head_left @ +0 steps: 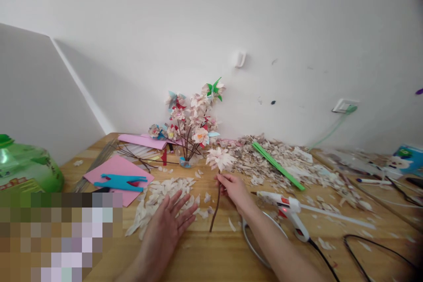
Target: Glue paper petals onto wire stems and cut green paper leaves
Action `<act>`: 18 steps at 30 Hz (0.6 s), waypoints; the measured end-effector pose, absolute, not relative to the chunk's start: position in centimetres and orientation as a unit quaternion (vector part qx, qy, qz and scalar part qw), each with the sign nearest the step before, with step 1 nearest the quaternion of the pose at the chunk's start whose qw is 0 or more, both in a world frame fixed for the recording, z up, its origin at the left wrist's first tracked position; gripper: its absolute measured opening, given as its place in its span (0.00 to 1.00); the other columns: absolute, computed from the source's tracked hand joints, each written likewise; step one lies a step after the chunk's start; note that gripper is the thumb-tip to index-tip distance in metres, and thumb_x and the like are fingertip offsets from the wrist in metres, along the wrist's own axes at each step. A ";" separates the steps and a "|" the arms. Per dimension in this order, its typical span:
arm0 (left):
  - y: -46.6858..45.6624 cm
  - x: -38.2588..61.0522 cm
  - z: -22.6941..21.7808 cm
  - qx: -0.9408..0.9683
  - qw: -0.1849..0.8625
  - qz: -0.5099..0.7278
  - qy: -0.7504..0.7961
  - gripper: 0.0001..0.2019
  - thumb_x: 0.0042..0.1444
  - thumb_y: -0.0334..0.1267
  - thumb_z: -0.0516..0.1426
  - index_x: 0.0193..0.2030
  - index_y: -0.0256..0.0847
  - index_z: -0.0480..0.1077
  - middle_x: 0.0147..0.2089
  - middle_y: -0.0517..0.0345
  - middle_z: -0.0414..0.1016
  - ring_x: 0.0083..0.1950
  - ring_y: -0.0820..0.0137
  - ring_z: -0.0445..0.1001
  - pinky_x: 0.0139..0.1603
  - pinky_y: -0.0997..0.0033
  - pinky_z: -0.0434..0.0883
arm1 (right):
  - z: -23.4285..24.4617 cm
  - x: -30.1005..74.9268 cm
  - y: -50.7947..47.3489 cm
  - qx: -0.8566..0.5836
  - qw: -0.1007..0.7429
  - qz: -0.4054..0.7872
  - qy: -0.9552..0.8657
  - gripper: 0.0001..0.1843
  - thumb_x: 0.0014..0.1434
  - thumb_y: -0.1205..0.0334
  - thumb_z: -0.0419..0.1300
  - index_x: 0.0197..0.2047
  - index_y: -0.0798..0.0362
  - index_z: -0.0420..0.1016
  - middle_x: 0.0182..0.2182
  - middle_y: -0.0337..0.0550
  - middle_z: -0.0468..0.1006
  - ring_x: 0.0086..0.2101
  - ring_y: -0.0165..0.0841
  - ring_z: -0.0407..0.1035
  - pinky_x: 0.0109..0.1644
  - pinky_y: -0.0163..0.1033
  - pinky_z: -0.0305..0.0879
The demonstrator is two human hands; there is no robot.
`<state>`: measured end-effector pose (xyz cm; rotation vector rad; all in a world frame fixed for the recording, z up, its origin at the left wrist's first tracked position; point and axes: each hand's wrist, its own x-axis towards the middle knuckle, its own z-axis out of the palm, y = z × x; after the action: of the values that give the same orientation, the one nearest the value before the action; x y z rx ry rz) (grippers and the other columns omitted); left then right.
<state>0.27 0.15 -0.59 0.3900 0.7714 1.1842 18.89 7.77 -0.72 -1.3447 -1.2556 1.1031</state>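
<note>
Right hand (pixel 234 190), centre of frame: thumb and fingers grasping the stem (pixel 216 207) of one pale flower (pixel 220 158), bloom uppermost. Left hand (pixel 167 221), lower centre: fingers released and spread, palm showing, near loose petals (pixel 155 191). Glue gun (pixel 291 207), red light lit, lies at lower right. Bunch of flowers (pixel 199 116) stands at frame centre, against the wall (pixel 139 53).

Nothing can be read: the marks on the green plastic bottle (pixel 41 167) at left and the print on the blue packet (pixel 413 163) at right are too blurred to decipher.
</note>
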 end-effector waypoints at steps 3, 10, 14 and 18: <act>0.1 0.6 -0.9 0.204 0.709 0.540 0.403 0.18 0.51 0.40 0.55 0.48 0.39 0.63 0.58 0.44 0.62 0.44 0.62 0.73 0.46 0.61 0.67 | -0.3 18.7 7.8 -0.545 0.473 0.414 -0.554 0.21 0.44 0.42 0.57 0.24 0.55 0.71 0.19 0.38 0.69 0.17 0.27 0.59 0.23 0.35 0.59; -0.2 0.9 -2.6 0.323 0.639 0.532 0.452 0.20 0.42 0.40 0.62 0.43 0.40 0.68 0.52 0.43 0.67 0.40 0.61 0.73 0.39 0.66 0.67 | 0.4 17.2 6.4 -0.527 0.447 0.307 -0.654 0.22 0.54 0.44 0.50 0.26 0.55 0.70 0.22 0.41 0.71 0.22 0.30 0.63 0.26 0.34 0.60; -0.2 1.1 -2.5 0.323 0.610 0.562 0.455 0.19 0.38 0.37 0.63 0.41 0.39 0.70 0.48 0.43 0.70 0.38 0.62 0.72 0.37 0.67 0.66 | 1.0 16.1 5.4 -0.510 0.412 0.250 -0.713 0.20 0.58 0.50 0.48 0.26 0.55 0.70 0.24 0.42 0.72 0.26 0.31 0.65 0.30 0.33 0.59; -0.2 0.8 -1.5 0.326 0.607 0.553 0.468 0.18 0.35 0.33 0.64 0.38 0.38 0.70 0.47 0.44 0.70 0.36 0.64 0.71 0.37 0.68 0.65 | 1.6 15.8 5.2 -0.499 0.375 0.202 -0.754 0.18 0.59 0.55 0.47 0.25 0.54 0.70 0.22 0.40 0.70 0.26 0.31 0.65 0.30 0.33 0.57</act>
<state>0.83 -0.18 -1.50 0.7524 1.0821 1.2783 15.76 5.23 1.60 -1.2781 -1.9302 0.5179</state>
